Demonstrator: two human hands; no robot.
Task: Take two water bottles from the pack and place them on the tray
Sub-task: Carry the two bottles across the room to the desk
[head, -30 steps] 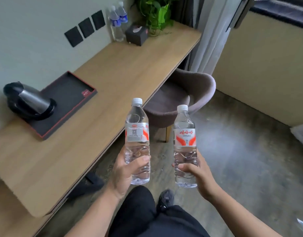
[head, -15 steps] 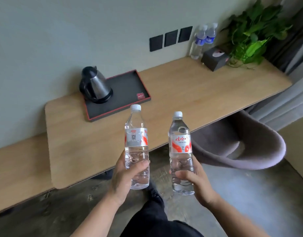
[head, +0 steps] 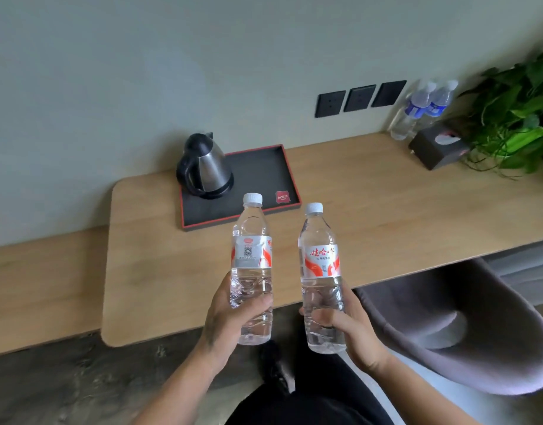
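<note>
A: Which step is this?

B: The carry, I'd say. The left hand (head: pixel 233 314) has its grip wrapped around the lower body of one water bottle (head: pixel 252 265), and the right hand (head: pixel 346 326) is wrapped the same way around the second water bottle (head: pixel 320 271). Both stand upright with caps on, in the air at the near edge of the table (head: pixel 386 210).

A: And the tray (head: pixel 264 167)?

B: Beyond both grips and slightly left of them, lying on the table. A kettle (head: pixel 207 167) stands on the part farthest to the left; the part straight past the left grip is bare except for a small red card (head: pixel 282 197).

A: The next move?

B: Probably a reach forward over the tray's rim, then setting each base flat on the bare part, clear of the kettle, before the grips loosen.
</note>
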